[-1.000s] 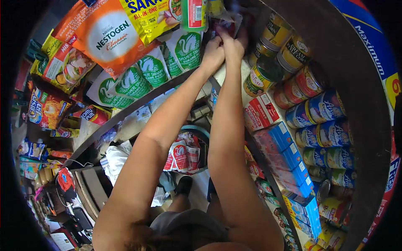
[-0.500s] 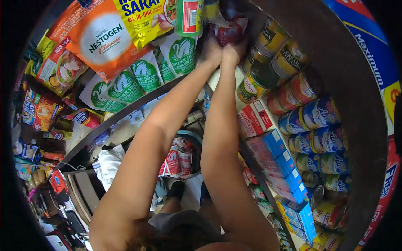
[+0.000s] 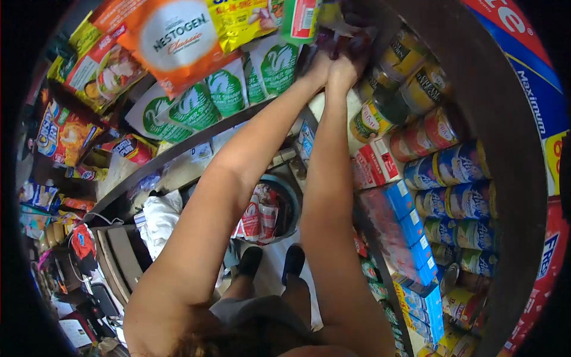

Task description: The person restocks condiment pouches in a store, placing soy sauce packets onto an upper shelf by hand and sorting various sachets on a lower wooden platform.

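Observation:
Both my arms stretch to the top of the view, into the shelf corner. My left hand (image 3: 319, 66) and my right hand (image 3: 343, 70) are side by side, wrists nearly touching, around a dark red pouch (image 3: 342, 44). The fingers are mostly hidden in shadow and behind the pouch. Left of them stand green and white Silver Swan pouches (image 3: 278, 65), with a green bottle or pack with a red label (image 3: 303, 21) above. Just right of my hands are yellow-labelled cans (image 3: 372, 119).
An orange Nestogen pack (image 3: 181, 38) hangs at the upper left. Blue cans (image 3: 464, 163), blue boxes (image 3: 410, 229) and a red and white box (image 3: 376, 163) line the right shelf. A round tub (image 3: 291, 208) with red pouches (image 3: 267, 220) stands below, near my feet.
The view has shifted slightly. Half a second ago the dark red pouch showed clearly above my hands; now it is blurred and partly covered by them.

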### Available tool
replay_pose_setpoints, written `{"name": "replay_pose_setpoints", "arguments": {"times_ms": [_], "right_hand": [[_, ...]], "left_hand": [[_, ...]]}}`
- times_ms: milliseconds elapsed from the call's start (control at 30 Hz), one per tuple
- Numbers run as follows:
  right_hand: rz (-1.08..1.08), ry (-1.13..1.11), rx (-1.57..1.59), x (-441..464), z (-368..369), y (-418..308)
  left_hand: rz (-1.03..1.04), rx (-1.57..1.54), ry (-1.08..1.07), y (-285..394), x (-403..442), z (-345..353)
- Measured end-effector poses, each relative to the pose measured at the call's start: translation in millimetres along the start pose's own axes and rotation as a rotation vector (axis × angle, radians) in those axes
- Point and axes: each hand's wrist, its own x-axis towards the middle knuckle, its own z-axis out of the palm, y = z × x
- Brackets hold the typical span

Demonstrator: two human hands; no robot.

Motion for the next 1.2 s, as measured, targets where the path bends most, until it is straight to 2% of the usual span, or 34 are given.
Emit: {"name": "replay_pose_setpoints", "arguments": {"times_ms": [33, 67, 100, 133, 167, 200, 267, 333, 400, 467, 500, 533, 567, 600, 633, 667, 733, 767, 800, 900, 967, 1000, 1067, 1100, 1133, 1200], "right_hand": [[0.019, -0.001, -0.022, -3, -1, -3], [0.045, 0.000, -0.051, -6, -3, -7], [0.098, -0.005, -0.069, -8, -8, -18], [0.159, -0.021, -0.068, -11, -12, -31], [0.225, -0.034, -0.064, -15, -15, -43], [0.176, -0.143, 0.017, -7, -14, -5], [0.076, -0.166, 0.276, -46, -35, -43], [-0.176, -0.076, 0.196, -84, -45, -46], [-0.323, -0.144, 0.134, -129, -69, -49], [-0.337, -0.284, 0.077, -177, -96, -53], [-0.329, -0.268, 0.132, -203, -98, -38], [-0.240, -0.346, 0.132, -228, -104, -20], [-0.152, -0.423, 0.136, -252, -108, -3], [0.011, -0.453, 0.087, -278, -108, 12], [0.203, -0.534, 0.055, -306, -107, 39], [0.307, -0.633, -0.096, -329, -108, 63], [0.410, -0.864, -0.276, -384, -115, 127], [0.425, -0.921, -0.528, -391, -123, 119], [0.389, -0.942, -0.555, -402, -129, 123], [0.279, -0.959, -0.645, -433, -145, 146], [0.203, -0.918, -0.703, -442, -149, 144], [0.288, -0.976, -0.613, -447, -155, 149], [0.419, -1.063, -0.419, -448, -161, 173], [0.464, -0.979, -0.242, -450, -164, 179], [0.500, -0.895, -0.060, -448, -170, 179], [0.446, -0.852, 0.070, -401, -177, 118]], "left_hand": [[0.072, 0.145, -0.048, 22, -13, 4], [0.077, 0.574, -0.045, 60, -31, 3], [-0.091, 0.341, -0.097, 64, -36, 6], [-0.256, 0.402, -0.108, 75, -45, 4], [-0.332, 0.581, -0.131, 97, -53, 9], [-0.270, 0.588, -0.137, 100, -75, 5], [-0.103, 0.603, -0.152, 115, -114, -1], [0.105, 0.617, -0.171, 146, -149, -2], [0.315, 0.623, -0.191, 171, -186, -4], [0.418, 0.696, -0.099, 174, -234, -16], [0.346, 0.734, -0.097, 168, -260, -29], [0.278, 0.772, -0.093, 158, -285, -43], [0.128, 0.795, -0.096, 146, -308, -61], [-0.026, 0.815, -0.096, 131, -334, -78], [-0.175, 0.948, -0.053, 113, -361, -94], [-0.323, 1.077, -0.008, 94, -388, -110], [-0.541, 1.204, 0.085, 57, -443, -135], [-0.641, 1.181, 0.161, 23, -475, -161], [-0.738, 1.154, 0.240, -5, -497, -181], [-0.884, 1.043, 0.457, -19, -515, -180], [-0.960, 1.011, 0.446, -15, -515, -172], [-0.993, 0.992, 0.439, -8, -510, -164], [-0.797, 1.021, 0.418, 2, -507, -151], [-0.850, 1.116, 0.290, 27, -493, -135], [-0.724, 0.992, 0.268, 49, -484, -120], [-0.701, 0.931, 0.112, 96, -457, -94]]}}
